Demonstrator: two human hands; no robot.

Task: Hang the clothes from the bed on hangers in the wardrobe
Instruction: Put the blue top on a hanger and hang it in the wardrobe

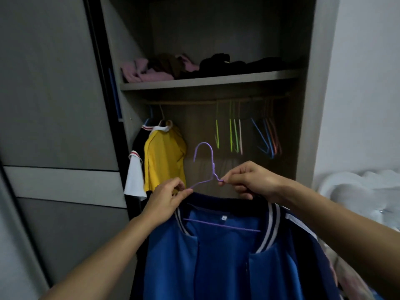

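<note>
Left hand (166, 198), right hand (249, 180) pinching purple hanger (213, 167) shoulders, blue jacket (216, 256) on; keep level, lift hook over rail (194, 102).

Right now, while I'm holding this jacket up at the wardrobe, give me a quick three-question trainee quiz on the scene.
1. True or false: the purple wire hanger already hangs on the wooden wardrobe rail.
2. Which garment already hangs on that rail? A) yellow short-sleeved shirt B) red coat C) green dress
3. Fill in: the left hand and right hand pinch the hanger, which sits inside a blue striped-collar ____.
Key: 1 false; 2 A; 3 jacket.
</note>
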